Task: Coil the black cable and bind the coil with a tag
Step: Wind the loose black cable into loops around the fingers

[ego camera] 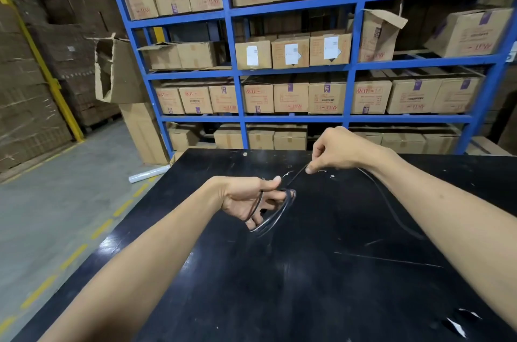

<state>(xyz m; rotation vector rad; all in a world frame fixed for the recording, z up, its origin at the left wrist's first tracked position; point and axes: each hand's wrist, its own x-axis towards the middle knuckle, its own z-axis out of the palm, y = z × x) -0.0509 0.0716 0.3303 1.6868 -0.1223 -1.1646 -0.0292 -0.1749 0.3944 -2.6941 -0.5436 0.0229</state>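
Head view | left hand (246, 199) grips cable coil (275, 214) | right hand (335, 151) pinches strand

the cable (387, 202) is black, its loops (272, 218) catching pale glints against a black table (307, 285) that is scuffed with whitish scratches and specks. the shelving rack (291, 118) is bright blue. the cartons (291, 95) on it are plain brown cardboard printed in red, with purple strips of tape; three cartons (291, 52) carry white labels. the floor (56, 202) is grey with a dashed yellow line. a post (42, 62) at the left is yellow. a white roll (148, 174) lies on the floor.
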